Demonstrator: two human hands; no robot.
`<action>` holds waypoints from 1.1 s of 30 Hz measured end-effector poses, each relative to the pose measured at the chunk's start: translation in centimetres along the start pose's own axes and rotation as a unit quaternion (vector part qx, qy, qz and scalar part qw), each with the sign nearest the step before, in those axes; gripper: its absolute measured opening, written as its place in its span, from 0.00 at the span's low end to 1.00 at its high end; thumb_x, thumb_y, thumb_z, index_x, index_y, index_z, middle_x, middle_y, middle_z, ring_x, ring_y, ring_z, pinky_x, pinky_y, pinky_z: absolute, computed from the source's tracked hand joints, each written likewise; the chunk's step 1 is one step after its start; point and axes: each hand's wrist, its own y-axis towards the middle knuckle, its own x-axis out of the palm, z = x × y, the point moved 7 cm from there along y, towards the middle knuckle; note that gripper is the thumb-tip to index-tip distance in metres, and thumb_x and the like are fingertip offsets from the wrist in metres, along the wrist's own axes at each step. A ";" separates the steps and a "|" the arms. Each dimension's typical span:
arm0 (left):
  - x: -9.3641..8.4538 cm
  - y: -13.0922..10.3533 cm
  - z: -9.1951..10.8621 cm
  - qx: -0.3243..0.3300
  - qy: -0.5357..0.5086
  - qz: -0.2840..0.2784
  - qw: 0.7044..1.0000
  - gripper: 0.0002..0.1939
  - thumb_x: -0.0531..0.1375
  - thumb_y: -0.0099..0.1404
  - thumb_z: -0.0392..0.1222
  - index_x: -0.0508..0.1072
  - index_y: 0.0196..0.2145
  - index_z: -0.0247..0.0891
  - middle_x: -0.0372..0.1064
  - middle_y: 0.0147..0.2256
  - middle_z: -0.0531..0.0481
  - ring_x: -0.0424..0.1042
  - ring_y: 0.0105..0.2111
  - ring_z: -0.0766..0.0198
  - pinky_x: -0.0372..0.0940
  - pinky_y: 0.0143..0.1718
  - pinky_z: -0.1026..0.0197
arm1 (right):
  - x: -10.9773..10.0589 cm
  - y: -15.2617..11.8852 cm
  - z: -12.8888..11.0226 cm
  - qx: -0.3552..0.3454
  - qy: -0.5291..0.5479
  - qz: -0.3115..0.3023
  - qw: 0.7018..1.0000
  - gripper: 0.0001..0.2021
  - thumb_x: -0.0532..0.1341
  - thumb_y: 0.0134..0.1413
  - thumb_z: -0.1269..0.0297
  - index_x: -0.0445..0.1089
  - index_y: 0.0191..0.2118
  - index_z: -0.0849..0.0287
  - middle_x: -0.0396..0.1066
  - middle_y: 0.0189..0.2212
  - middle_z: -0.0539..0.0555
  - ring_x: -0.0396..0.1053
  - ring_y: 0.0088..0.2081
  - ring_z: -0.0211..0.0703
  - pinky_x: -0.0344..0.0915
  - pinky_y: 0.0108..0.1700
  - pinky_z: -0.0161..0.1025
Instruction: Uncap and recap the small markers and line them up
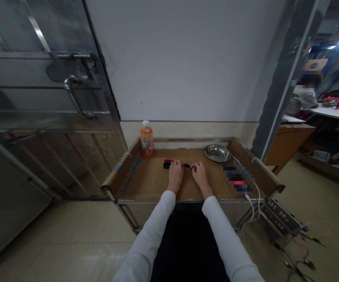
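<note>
My left hand (175, 174) lies over a small bundle of black and red pen-like sticks (166, 164), its fingers closed around them. A thin black piece (186, 165) spans the gap between my two hands. At its other end my right hand (199, 174) is closed, thumb and fingers pinching the tip. Most of the bundle is hidden under my left fingers, so I cannot tell whether the black piece is joined to it. Both hands rest low over the cardboard-lined cart top (146, 180).
An orange drink bottle (146, 140) stands at the back left, a steel dish (217, 153) at the back right. A blurred-out device (238, 178) with a white cable (253, 213) lies at the right. Below is a power strip (282, 219). A person (306, 96) sits far right.
</note>
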 end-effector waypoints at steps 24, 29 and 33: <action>-2.3 -2.0 -2.1 -0.179 0.125 0.036 0.975 0.14 0.45 0.69 0.36 0.66 0.45 0.33 0.65 0.45 0.36 0.64 0.48 0.50 0.59 0.48 0.48 | 0.7 -0.4 -2.0 -0.047 -0.016 -0.092 0.995 0.17 0.51 0.54 0.76 0.69 0.45 0.58 0.65 0.40 0.56 0.66 0.43 0.42 0.64 0.50 0.41; -1.5 -1.2 -0.5 -0.061 0.001 -0.004 0.998 0.14 0.48 0.70 0.44 0.67 0.46 0.38 0.66 0.43 0.42 0.69 0.39 0.58 0.63 0.40 0.59 | -0.2 -0.3 -2.7 -0.059 0.017 -0.050 0.997 0.25 0.53 0.52 0.74 0.59 0.57 0.55 0.60 0.49 0.57 0.65 0.49 0.44 0.63 0.53 0.43; -1.2 -1.2 0.9 0.040 -0.100 0.000 0.994 0.11 0.52 0.68 0.46 0.69 0.44 0.42 0.64 0.44 0.46 0.70 0.38 0.63 0.64 0.36 0.64 | -0.5 -0.3 -3.0 -0.060 0.003 -0.053 0.997 0.18 0.53 0.53 0.74 0.67 0.49 0.56 0.63 0.44 0.57 0.65 0.47 0.45 0.63 0.51 0.43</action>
